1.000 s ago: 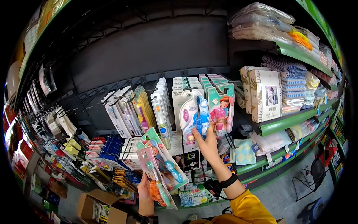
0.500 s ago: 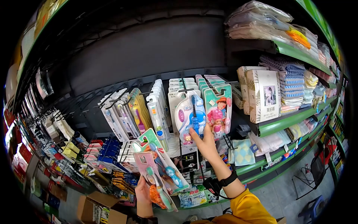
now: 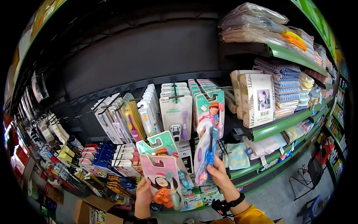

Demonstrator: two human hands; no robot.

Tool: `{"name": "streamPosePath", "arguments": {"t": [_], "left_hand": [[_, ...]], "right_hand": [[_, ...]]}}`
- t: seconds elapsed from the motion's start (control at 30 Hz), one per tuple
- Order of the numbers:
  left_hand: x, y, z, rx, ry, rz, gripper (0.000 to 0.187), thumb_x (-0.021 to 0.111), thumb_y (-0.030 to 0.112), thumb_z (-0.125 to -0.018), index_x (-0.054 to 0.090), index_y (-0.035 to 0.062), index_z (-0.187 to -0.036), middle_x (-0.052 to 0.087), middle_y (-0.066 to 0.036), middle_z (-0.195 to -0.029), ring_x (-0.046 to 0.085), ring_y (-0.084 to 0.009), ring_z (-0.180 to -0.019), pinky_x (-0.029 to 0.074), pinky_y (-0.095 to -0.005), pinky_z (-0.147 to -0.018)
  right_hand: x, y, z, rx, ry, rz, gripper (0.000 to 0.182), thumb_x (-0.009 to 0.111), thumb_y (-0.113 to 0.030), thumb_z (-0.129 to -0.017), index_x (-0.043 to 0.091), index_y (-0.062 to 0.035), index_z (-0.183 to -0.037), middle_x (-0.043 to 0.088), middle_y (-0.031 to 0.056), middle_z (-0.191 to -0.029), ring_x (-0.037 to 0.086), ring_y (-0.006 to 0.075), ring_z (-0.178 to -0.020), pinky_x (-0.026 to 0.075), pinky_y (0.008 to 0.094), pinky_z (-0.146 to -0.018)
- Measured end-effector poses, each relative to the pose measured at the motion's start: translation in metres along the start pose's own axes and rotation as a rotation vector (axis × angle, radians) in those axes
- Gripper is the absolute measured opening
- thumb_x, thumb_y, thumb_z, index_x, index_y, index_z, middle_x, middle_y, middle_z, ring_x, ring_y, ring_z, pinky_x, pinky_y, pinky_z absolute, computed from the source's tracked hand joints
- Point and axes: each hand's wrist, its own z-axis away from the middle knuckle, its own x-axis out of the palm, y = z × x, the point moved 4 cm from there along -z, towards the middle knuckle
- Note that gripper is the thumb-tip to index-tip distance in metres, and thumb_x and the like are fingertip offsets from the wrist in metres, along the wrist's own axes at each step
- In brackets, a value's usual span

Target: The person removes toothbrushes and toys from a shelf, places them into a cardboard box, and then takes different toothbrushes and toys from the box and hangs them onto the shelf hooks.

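Note:
In my left hand [image 3: 143, 195] are two carded toothbrush packs, gripped at the lower left edge. The pink toothbrush pack [image 3: 153, 168], with a penguin picture and an orange toy, lies in front of a green toothbrush pack [image 3: 150, 146]. My right hand [image 3: 222, 179] pinches a white-and-blue toothbrush pack [image 3: 203, 149], turned nearly edge-on, by its lower right side. Behind it, a green girl-print toothbrush pack [image 3: 220, 100] hangs on a hook. A white pack with a purple toothbrush and a toy car [image 3: 176, 112] fronts the hook to its left.
Other hanging toothbrush packs [image 3: 147, 114] fill hooks to the left. Folded towels [image 3: 287, 87] and a white box [image 3: 259, 100] stand on the green-edged shelf [image 3: 276, 127] at right. Below are a cardboard box [image 3: 85, 209] and a black folding chair [image 3: 315, 168].
My right hand has drawn the white-and-blue toothbrush pack off the hook and down, turning it edge-on, uncovering the toy-car pack behind. The packs in my left hand have shifted and tilted.

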Motion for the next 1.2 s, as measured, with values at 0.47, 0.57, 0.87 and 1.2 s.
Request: {"name": "streamPosePath", "arguments": {"t": [0.47, 0.57, 0.87, 1.2], "left_hand": [[0.064, -0.054, -0.03, -0.234, -0.15, 0.01, 0.032, 0.047, 0.01, -0.086, 0.045, -0.0053, -0.114, 0.053, -0.011, -0.112, 0.051, -0.0192, -0.101, 0.04, -0.0312, -0.087], [0.059, -0.056, -0.033, -0.203, -0.177, 0.006, 0.032, 0.048, 0.011, -0.086, 0.046, -0.0046, -0.113, 0.054, -0.011, -0.11, 0.052, -0.0197, -0.099, 0.041, -0.0331, -0.087], [0.043, -0.03, -0.037, 0.011, -0.11, -0.02, 0.036, 0.045, 0.014, -0.086, 0.042, -0.0034, -0.117, 0.052, -0.013, -0.114, 0.051, -0.0231, -0.103, 0.039, -0.0369, -0.088], [0.03, -0.035, -0.032, -0.013, -0.054, 0.008, 0.036, 0.044, 0.012, -0.086, 0.041, -0.0035, -0.118, 0.051, -0.012, -0.114, 0.052, -0.0225, -0.102, 0.04, -0.0353, -0.088]], "right_hand": [[-0.036, 0.001, 0.036, 0.033, 0.0, -0.138, 0.037, 0.059, -0.009, -0.075, 0.051, 0.0032, -0.109, 0.053, 0.0044, -0.106, 0.046, 0.0123, -0.1, 0.033, 0.0258, -0.087], [-0.05, -0.007, 0.035, -0.075, 0.26, -0.149, 0.044, 0.062, -0.022, -0.072, 0.051, 0.0038, -0.106, 0.058, 0.0071, -0.099, 0.054, 0.014, -0.088, 0.041, 0.0258, -0.078], [-0.067, -0.064, -0.014, -0.239, 0.18, -0.006, 0.047, 0.058, -0.014, -0.077, 0.043, 0.0039, -0.118, 0.053, 0.0051, -0.107, 0.049, 0.0127, -0.096, 0.035, 0.0256, -0.086], [-0.076, -0.053, -0.051, -0.209, 0.222, 0.07, 0.035, 0.057, -0.018, -0.079, 0.05, 0.0016, -0.106, 0.057, 0.003, -0.093, 0.053, 0.01, -0.083, 0.04, 0.0235, -0.075]]}}
